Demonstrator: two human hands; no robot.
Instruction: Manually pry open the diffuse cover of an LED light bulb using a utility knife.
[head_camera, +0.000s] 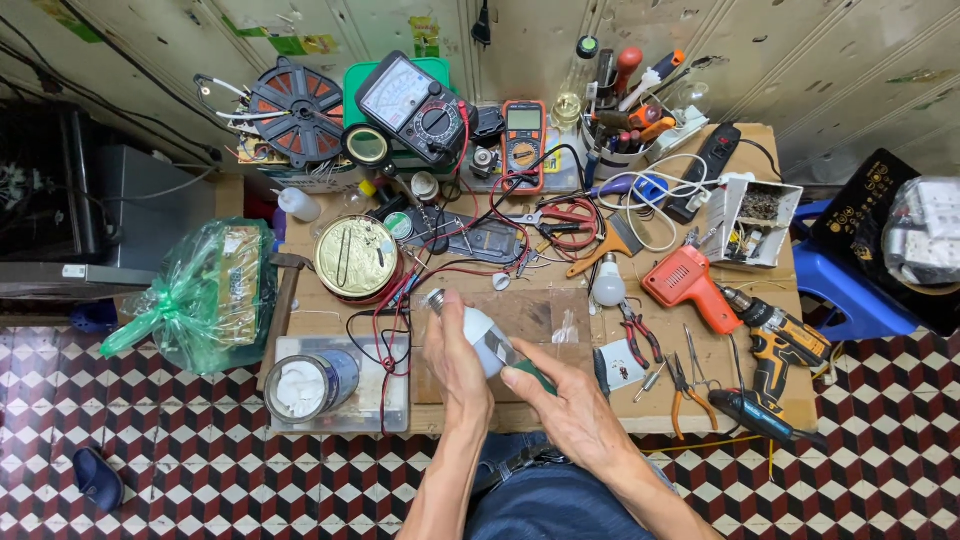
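Observation:
My left hand (455, 362) grips a white bulb (476, 326) by its body, the metal screw base (436, 299) pointing up and away from me. My right hand (565, 398) holds a green-handled tool (528, 372), probably a knife or screwdriver. Its metal blade (497, 345) lies against the bulb's side. Both hands hover over the front edge of a cluttered wooden workbench (540, 415).
A second white bulb (607, 285) lies behind my hands, with pliers (632, 335), an orange glue gun (690, 285) and a cordless drill (775, 345) to the right. A round tin (355, 258), red and black leads (385, 320), two meters (415, 105) and a jar (310, 385) sit left and back.

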